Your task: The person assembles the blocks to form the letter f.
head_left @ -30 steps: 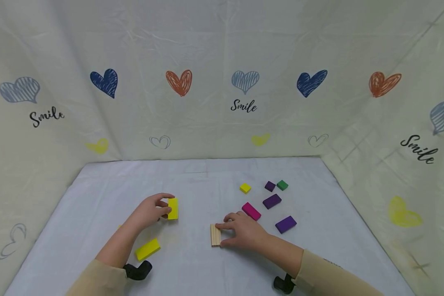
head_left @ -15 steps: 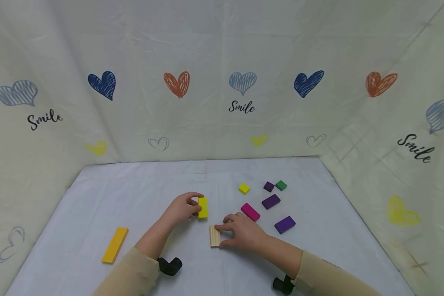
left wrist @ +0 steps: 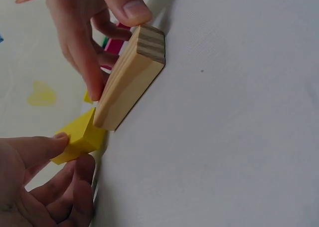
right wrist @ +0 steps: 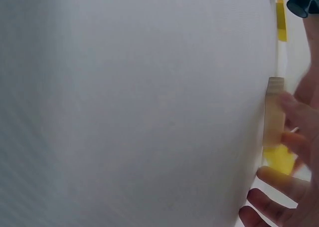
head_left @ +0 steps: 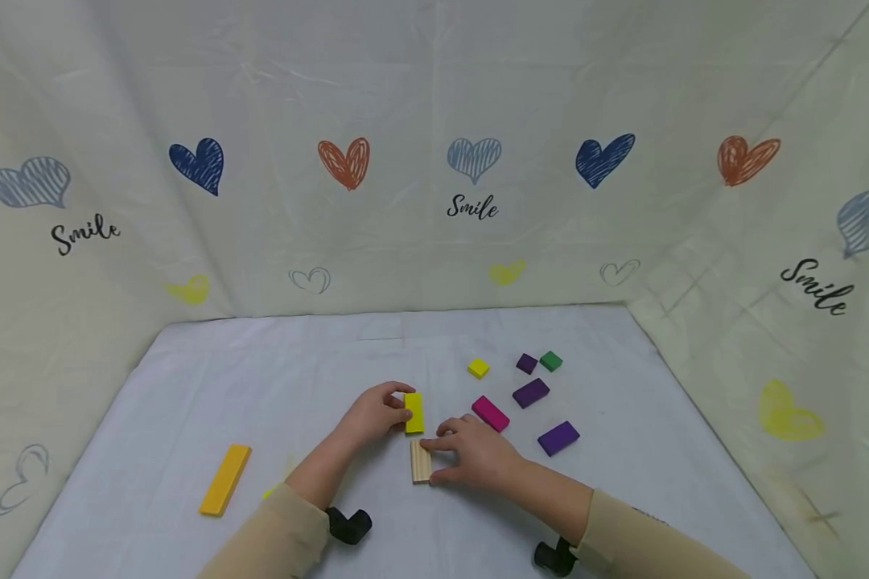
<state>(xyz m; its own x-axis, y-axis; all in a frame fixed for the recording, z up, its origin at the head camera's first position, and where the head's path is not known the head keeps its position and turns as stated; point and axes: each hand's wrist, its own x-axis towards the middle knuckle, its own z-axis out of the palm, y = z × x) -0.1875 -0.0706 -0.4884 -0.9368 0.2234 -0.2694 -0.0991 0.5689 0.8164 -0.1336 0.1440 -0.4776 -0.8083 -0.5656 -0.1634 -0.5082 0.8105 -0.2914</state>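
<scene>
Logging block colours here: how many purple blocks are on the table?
3: the small purple block beside the green block, the middle purple block just below in the head view, and the front purple block lowest. Others may be hidden.

Left arm reaches up from lower left, right arm from lower right, both bare past tan sleeves. Left hand pinching, thumb opposed to the fingers. Right hand also in a pinch, wider: index and right thumb well apart. Hands close together, left slightly farther from the body.
</scene>
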